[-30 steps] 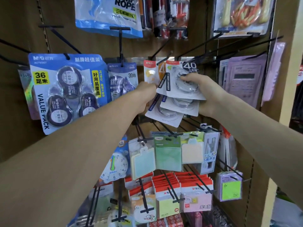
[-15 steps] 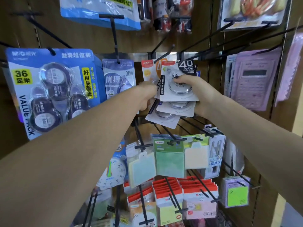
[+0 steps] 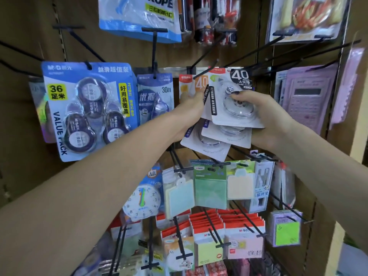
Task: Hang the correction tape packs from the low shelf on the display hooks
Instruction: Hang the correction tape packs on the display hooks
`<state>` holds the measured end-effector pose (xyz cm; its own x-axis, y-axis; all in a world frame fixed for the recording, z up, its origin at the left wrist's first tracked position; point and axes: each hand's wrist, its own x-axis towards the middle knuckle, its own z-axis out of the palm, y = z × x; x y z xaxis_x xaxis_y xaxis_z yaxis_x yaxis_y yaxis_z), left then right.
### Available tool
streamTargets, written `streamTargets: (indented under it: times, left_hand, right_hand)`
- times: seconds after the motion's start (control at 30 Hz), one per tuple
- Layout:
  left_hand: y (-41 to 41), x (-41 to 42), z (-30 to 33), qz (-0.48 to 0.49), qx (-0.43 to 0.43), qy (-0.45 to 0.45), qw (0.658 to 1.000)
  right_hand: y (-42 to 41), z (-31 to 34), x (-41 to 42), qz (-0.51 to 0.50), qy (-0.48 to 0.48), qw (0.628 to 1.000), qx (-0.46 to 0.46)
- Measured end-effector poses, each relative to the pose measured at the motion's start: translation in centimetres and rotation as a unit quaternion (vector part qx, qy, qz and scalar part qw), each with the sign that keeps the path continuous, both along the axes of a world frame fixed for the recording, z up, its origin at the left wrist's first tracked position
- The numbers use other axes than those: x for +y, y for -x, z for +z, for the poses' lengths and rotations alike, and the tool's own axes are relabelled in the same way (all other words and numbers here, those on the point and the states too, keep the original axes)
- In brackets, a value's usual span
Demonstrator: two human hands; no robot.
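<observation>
Holding a fanned stack of correction tape packs (image 3: pixel 235 108) up against the display, I have my right hand (image 3: pixel 264 120) curled round the stack's right side, thumb pressed on the clear blister of the front pack marked 40. My left hand (image 3: pixel 187 114) grips the stack's left edge, fingers hidden behind the cards. Two more white-carded packs stick out below the front one, each with a round clear blister. The front pack's top sits just beside the tip of a black display hook (image 3: pixel 203 69), which points out toward me; I cannot tell whether the hook passes through any hang hole. Behind my left hand an orange-and-white pack (image 3: pixel 189 84) hangs on the board.

Left of that hangs a small blue 30m tape pack (image 3: pixel 155 92), and further left a big blue value pack (image 3: pixel 87 108) whose blister holds three dark tape dispensers. Below my hands, clear pouches of pastel sticky notes (image 3: pixel 209 188) hang on hooks. Purple calculators (image 3: pixel 306 100) hang at the right.
</observation>
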<state>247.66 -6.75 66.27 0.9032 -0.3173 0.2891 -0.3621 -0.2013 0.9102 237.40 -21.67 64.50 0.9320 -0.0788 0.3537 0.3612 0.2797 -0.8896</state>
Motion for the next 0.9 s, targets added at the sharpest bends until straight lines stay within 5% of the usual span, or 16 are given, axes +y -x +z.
streamTargets:
  times: [0.33, 0.53, 0.9]
  left_hand:
    - [4.5, 3.5, -0.1, -0.109, 0.019, -0.007, 0.994]
    - [4.9, 3.9, -2.1, -0.004, -0.062, 0.026, 0.998]
    - [7.5, 4.1, -2.0, -0.016, -0.127, 0.127, 0.984]
  right_hand:
    - [3.3, -1.8, 0.9, -0.008, -0.068, 0.998, -0.009]
    - [4.6, -2.7, 2.3, 0.004, -0.065, 0.997, -0.029]
    - [6.6, -4.0, 2.2, -0.003, -0.091, 0.994, -0.062]
